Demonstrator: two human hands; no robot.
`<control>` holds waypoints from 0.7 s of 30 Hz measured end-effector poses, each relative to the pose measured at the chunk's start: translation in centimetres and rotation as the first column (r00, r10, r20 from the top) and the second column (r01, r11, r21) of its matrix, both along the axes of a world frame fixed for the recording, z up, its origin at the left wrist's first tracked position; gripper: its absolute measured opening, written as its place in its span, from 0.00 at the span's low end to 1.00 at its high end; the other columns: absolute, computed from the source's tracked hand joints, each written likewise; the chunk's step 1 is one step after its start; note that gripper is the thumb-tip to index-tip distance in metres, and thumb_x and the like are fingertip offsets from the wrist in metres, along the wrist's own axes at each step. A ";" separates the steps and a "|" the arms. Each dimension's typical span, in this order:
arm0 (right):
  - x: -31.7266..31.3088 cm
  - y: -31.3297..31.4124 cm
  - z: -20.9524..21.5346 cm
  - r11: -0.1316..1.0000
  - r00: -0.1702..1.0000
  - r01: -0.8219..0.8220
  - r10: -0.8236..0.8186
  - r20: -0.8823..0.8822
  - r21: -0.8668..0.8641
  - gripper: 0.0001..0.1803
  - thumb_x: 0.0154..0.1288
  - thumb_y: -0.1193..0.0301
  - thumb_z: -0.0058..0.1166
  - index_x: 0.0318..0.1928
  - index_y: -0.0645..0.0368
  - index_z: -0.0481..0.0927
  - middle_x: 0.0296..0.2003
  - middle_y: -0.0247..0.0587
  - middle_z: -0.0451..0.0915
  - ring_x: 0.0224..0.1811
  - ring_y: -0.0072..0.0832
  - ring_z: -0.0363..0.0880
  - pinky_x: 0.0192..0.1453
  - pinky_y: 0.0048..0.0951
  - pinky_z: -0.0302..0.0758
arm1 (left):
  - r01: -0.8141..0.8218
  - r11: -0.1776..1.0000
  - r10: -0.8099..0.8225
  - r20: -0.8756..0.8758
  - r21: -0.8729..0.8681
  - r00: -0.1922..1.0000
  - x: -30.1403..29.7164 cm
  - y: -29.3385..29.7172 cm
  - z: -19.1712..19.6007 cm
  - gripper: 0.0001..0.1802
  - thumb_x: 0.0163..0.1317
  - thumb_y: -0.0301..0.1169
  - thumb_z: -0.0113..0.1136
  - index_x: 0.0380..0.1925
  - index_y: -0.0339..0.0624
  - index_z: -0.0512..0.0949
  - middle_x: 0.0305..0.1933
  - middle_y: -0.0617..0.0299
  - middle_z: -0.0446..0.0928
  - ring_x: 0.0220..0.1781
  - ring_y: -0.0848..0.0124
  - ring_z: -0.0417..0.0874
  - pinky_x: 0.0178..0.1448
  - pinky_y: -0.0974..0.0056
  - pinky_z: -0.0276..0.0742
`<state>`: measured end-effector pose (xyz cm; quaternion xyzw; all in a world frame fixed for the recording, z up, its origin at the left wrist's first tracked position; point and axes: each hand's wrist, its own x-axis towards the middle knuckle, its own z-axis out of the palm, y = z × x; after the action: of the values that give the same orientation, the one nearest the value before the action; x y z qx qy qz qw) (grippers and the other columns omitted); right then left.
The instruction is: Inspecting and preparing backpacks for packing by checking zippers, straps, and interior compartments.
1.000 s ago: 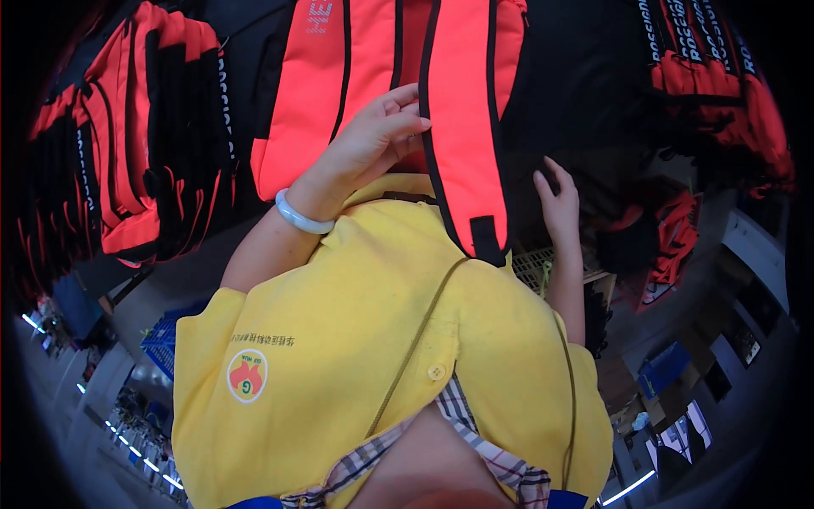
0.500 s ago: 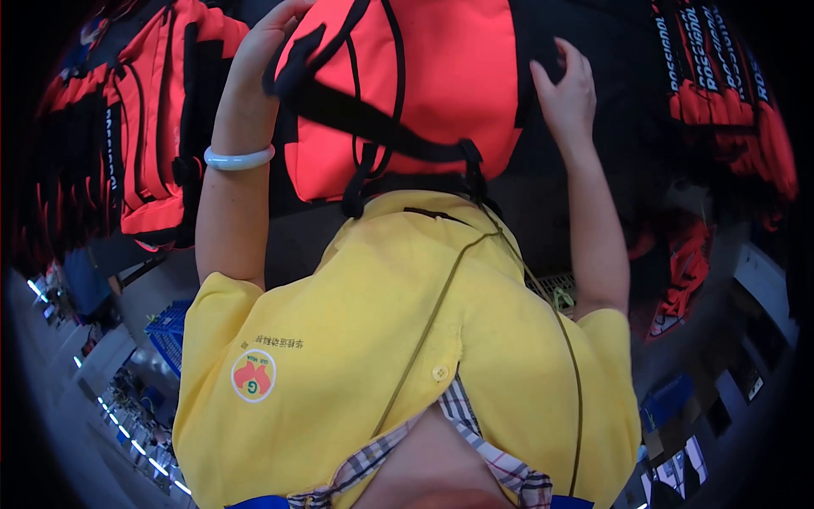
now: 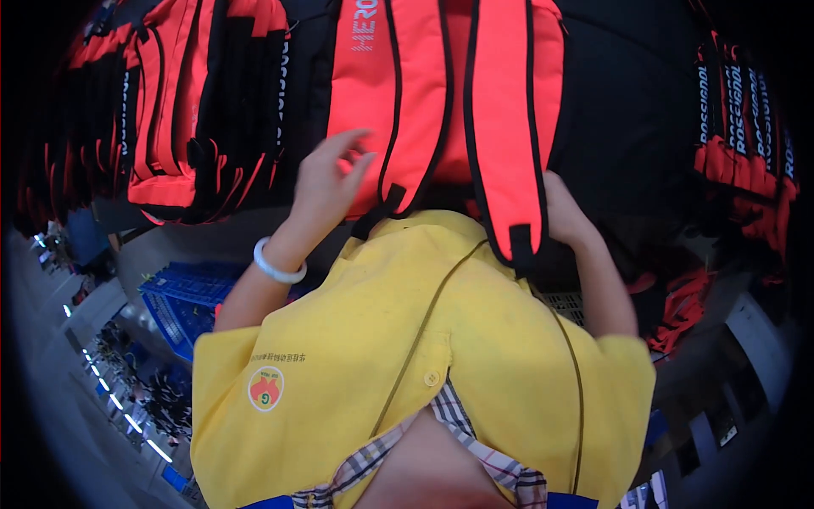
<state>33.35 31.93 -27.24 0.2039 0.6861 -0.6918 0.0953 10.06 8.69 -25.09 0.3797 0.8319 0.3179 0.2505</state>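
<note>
A red and black backpack (image 3: 424, 102) hangs in front of me with its red shoulder straps (image 3: 509, 127) facing me. My left hand (image 3: 326, 182), with a white bracelet (image 3: 275, 267) on the wrist, is raised at the pack's lower left. Its fingers are spread and just touch the red panel. My right hand (image 3: 566, 222) is at the pack's lower right, partly hidden behind the right strap, and grips the black side of the bag. My yellow shirt (image 3: 407, 356) fills the lower middle.
More red and black backpacks hang in rows at the left (image 3: 195, 110) and at the right (image 3: 738, 144). A blue plastic crate (image 3: 182, 297) stands below at the left. A grey mesh basket (image 3: 564, 304) shows under my right arm.
Both hands have come down from the top of the pack. The backpack now shows its shoulder straps, and my left hand has let go and opened.
</note>
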 end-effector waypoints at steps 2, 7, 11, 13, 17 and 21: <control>6.5 0.9 -3.4 0.906 0.902 0.424 -0.422 0.091 -0.005 0.12 0.72 0.71 0.46 0.42 0.63 0.82 0.38 0.37 0.83 0.41 0.23 0.81 0.53 0.22 0.74 | -0.160 0.987 0.161 -0.328 0.029 0.931 -0.5 -3.4 -1.5 0.24 0.60 0.30 0.64 0.57 0.39 0.73 0.56 0.49 0.72 0.60 0.59 0.73 0.61 0.58 0.69; 8.0 -2.7 -6.8 0.608 0.619 0.785 -0.756 0.215 -0.122 0.25 0.74 0.59 0.44 0.64 0.60 0.68 0.56 0.41 0.76 0.57 0.26 0.74 0.59 0.25 0.68 | -0.567 0.823 0.516 0.374 0.033 0.770 0.4 -9.6 -10.1 0.44 0.63 0.42 0.65 0.71 0.38 0.53 0.70 0.38 0.57 0.69 0.51 0.66 0.69 0.54 0.66; 1.5 -1.6 -5.5 0.711 0.747 0.665 -0.622 -0.235 0.229 0.27 0.68 0.73 0.55 0.64 0.64 0.65 0.54 0.42 0.76 0.55 0.26 0.75 0.59 0.26 0.70 | -0.379 0.925 0.380 0.029 -0.030 0.925 -0.5 -4.8 -8.8 0.45 0.61 0.41 0.67 0.70 0.37 0.54 0.66 0.37 0.65 0.65 0.57 0.72 0.65 0.58 0.70; 0.0 2.1 -3.2 0.712 0.732 0.669 -0.580 -0.358 0.214 0.30 0.65 0.76 0.56 0.66 0.66 0.63 0.54 0.44 0.76 0.56 0.29 0.75 0.62 0.29 0.70 | -0.333 0.941 0.333 0.015 0.053 0.943 -1.6 -2.7 -7.9 0.45 0.60 0.42 0.68 0.70 0.37 0.55 0.62 0.38 0.70 0.61 0.58 0.76 0.63 0.59 0.72; -0.2 6.3 -2.3 0.604 0.854 0.513 -0.285 -0.435 0.610 0.34 0.66 0.70 0.60 0.67 0.66 0.62 0.56 0.45 0.76 0.56 0.30 0.76 0.58 0.29 0.73 | -0.492 0.869 0.422 0.446 0.051 0.790 -3.9 0.8 -9.0 0.40 0.57 0.38 0.71 0.64 0.33 0.62 0.50 0.47 0.80 0.45 0.60 0.85 0.54 0.60 0.78; 2.1 3.1 -5.2 0.565 0.778 0.592 -0.586 -0.225 0.575 0.24 0.69 0.71 0.55 0.64 0.64 0.69 0.50 0.45 0.80 0.53 0.28 0.78 0.55 0.26 0.74 | -0.297 0.950 0.312 -0.299 0.094 0.902 -2.4 0.5 -10.1 0.34 0.60 0.36 0.68 0.63 0.40 0.66 0.53 0.48 0.75 0.51 0.63 0.81 0.54 0.61 0.78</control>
<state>35.50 35.01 -32.48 0.4368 0.7655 -0.4204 -0.2157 7.71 9.18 -35.24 0.2959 0.9023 0.3087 0.0551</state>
